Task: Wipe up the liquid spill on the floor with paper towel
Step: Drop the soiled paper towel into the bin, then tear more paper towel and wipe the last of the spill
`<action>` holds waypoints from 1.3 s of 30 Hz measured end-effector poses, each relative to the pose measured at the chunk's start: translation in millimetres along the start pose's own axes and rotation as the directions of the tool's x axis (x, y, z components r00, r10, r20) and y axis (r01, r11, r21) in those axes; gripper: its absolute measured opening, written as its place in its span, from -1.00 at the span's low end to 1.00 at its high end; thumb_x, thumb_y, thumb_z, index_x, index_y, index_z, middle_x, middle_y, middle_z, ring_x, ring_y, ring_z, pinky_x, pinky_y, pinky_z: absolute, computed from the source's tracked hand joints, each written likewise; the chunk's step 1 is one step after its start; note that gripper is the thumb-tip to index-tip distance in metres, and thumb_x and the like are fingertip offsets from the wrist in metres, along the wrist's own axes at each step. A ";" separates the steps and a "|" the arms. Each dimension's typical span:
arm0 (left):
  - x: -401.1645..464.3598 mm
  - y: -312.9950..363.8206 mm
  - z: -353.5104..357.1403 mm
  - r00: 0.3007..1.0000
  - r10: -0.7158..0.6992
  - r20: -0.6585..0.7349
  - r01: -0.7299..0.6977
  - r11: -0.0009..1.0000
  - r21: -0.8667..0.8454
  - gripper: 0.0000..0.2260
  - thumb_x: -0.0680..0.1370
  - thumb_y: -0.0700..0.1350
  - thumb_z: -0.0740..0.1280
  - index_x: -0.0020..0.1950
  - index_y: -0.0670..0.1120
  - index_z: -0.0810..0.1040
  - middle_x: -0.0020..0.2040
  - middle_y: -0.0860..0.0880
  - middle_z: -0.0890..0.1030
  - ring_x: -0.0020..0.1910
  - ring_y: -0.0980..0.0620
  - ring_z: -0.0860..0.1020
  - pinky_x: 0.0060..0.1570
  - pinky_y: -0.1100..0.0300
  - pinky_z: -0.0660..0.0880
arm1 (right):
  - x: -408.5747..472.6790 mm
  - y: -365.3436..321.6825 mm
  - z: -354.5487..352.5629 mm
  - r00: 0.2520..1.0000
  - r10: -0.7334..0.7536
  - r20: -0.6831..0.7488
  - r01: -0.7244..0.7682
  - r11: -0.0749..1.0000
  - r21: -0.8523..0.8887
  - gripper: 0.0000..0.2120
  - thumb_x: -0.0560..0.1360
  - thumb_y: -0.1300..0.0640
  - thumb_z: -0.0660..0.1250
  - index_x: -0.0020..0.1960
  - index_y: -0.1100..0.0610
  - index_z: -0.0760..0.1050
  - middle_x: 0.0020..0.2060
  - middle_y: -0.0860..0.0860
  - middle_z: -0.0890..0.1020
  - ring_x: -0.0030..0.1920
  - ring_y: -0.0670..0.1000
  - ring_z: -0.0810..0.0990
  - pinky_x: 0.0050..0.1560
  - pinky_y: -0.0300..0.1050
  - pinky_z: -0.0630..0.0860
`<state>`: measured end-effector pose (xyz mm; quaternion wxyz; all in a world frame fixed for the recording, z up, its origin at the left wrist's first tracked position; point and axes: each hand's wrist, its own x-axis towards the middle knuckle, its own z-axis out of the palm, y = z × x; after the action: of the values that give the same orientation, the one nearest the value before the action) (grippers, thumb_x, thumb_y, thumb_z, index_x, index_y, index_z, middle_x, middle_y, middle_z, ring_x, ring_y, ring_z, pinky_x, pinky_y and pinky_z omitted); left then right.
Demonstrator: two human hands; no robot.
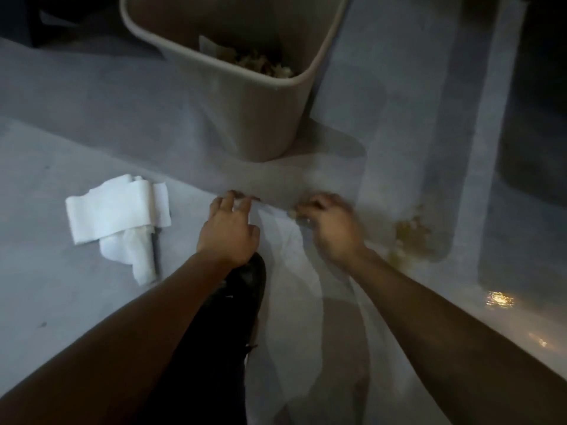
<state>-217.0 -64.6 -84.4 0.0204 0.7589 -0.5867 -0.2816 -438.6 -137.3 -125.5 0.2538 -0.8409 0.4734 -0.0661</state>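
Head view: left hand (228,230) and right hand (329,228) side by side over grey floor (76,133), each with fingers (227,200) pinching top edge of paper towel sheet (287,265). Sheet blurred, hangs between forearms, long axis running from hands back toward person. Yellowish spill (412,237) on floor just right of right hand. Spare crumpled paper towel (118,219) lies on floor left of left hand. Beige bin (245,111) stands beyond hands, soiled wads inside. Black shoe (245,289) below left wrist.
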 end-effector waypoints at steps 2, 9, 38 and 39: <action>-7.8 -4.5 2.6 1.000 -0.008 0.030 0.010 0.999 -0.053 -0.44 0.57 -0.03 0.24 0.56 -0.13 0.29 0.55 -0.21 0.28 0.54 -0.28 0.18 0.44 -0.20 0.31 | -45.8 -8.8 -3.5 0.986 -0.164 0.026 0.165 0.984 -0.060 -0.75 0.58 0.08 0.26 0.17 -0.03 0.66 0.11 0.02 0.60 0.11 0.14 0.52 0.16 -0.02 0.46; -13.4 0.1 -8.2 0.999 -0.022 -0.035 0.016 0.987 -0.163 -0.47 0.55 0.04 0.14 0.50 -0.11 0.40 0.10 -0.16 0.63 0.14 -0.19 0.56 0.14 -0.11 0.55 | -72.1 -9.9 -76.5 0.918 0.242 -0.314 -0.172 0.957 0.235 -0.74 0.52 0.24 0.31 0.11 -0.02 0.63 -0.03 -0.08 0.59 -0.08 0.03 0.63 0.03 -0.37 0.48; -19.1 -129.7 -64.2 0.683 -0.701 -0.206 0.683 0.713 -0.160 -0.22 0.45 0.44 0.28 0.36 -0.16 0.30 0.31 -0.22 0.38 0.29 -0.30 0.41 0.18 -0.18 0.43 | 62.2 -191.5 36.8 0.958 0.251 0.140 -0.284 0.903 0.323 -0.84 0.53 -0.01 0.38 0.00 0.06 0.60 -0.18 -0.01 0.65 -0.18 -0.04 0.60 -0.14 -0.23 0.46; -14.4 -130.4 -64.5 0.675 -0.718 -0.172 0.706 0.696 -0.133 -0.21 0.44 0.45 0.28 0.37 -0.15 0.29 0.33 -0.21 0.35 0.31 -0.30 0.39 0.21 -0.18 0.40 | 68.6 -195.2 41.2 0.953 0.258 0.158 -0.296 0.904 0.309 -0.85 0.53 -0.01 0.37 -0.02 0.06 0.59 -0.21 -0.01 0.65 -0.19 -0.04 0.60 -0.15 -0.21 0.49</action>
<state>-75.5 -30.4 -71.6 -0.0077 0.9518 -0.2313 -0.2015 -238.0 -96.7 -74.4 0.4241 -0.7131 0.5551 -0.0596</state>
